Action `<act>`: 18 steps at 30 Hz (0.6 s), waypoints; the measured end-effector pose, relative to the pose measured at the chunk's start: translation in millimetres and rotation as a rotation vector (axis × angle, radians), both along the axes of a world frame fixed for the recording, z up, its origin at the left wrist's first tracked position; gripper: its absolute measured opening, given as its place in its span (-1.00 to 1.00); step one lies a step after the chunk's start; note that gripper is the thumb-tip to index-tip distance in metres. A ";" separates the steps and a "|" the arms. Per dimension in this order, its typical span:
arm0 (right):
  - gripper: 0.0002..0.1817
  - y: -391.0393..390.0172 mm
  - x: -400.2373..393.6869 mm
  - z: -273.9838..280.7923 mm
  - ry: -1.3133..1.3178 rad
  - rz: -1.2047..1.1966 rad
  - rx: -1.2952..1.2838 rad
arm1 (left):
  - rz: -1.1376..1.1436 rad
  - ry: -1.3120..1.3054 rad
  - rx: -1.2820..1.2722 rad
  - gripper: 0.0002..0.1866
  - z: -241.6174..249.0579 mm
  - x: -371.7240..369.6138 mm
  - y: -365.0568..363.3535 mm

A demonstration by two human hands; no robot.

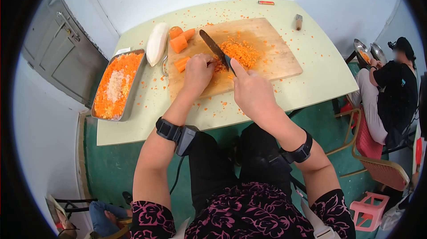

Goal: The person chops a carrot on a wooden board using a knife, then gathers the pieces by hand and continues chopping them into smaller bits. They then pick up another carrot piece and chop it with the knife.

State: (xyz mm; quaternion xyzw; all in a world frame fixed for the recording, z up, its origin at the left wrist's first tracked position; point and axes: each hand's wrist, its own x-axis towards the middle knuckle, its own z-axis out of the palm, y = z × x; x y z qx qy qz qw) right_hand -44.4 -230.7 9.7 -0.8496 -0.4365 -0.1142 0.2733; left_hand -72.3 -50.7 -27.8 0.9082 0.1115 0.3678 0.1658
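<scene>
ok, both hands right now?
Left hand: fingers curled down by the chopped carrot, near the blade; can't tell if it grips a piece.
Right hand: closed on the knife.

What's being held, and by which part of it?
The right hand holds the knife by its handle; whether the left hand grips the carrot can't be told.

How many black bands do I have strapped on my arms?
2. One black band circles your left forearm, beside a boxy black device; another black band circles your right forearm. Your sleeves could hide more.
</scene>
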 end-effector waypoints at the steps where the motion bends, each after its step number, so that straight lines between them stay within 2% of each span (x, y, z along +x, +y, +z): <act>1: -0.57 -0.9 2.8 3.4 0.017 0.005 0.012 | -0.003 -0.012 0.026 -0.89 0.4 0.2 -0.3; 3: -0.56 -2.9 7.3 13.2 0.059 0.016 0.034 | 0.001 -0.004 -0.027 -0.90 1.1 -0.5 -2.1; 6: -0.56 -3.2 3.5 10.9 -0.030 0.022 0.149 | -0.003 0.001 -0.039 -0.90 -0.2 0.0 -1.7; 10: -0.52 1.0 1.5 0.1 -0.096 0.043 0.046 | -0.021 -0.005 0.054 -0.90 -0.9 -0.2 1.2; 13: -0.52 2.2 8.0 9.4 -0.063 0.060 0.041 | -0.007 0.040 0.012 -0.90 -0.7 -0.8 1.0; 18: -0.56 -0.9 10.6 3.7 -0.089 0.074 0.032 | -0.087 0.042 -0.359 -0.85 2.3 -1.7 10.4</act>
